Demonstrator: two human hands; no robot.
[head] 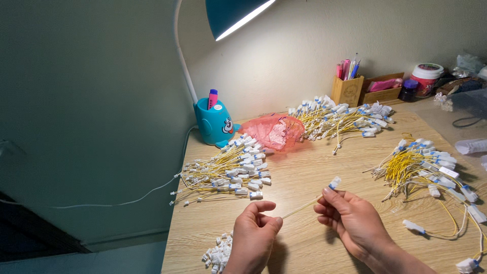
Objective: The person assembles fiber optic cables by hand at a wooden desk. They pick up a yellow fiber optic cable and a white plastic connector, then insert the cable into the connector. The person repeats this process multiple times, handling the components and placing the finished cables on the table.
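Note:
My left hand pinches the near end of a thin yellow cable between thumb and fingers. My right hand holds the same cable further along, just below its white connector with a blue band, which points up and away. The cable stretches taut between both hands above the wooden desk. A small heap of loose white caps lies just left of my left hand.
Bundles of yellow cables with white connectors lie at the left, back and right. A pink plastic bag, a teal lamp base, a wooden pen holder and jars stand at the back.

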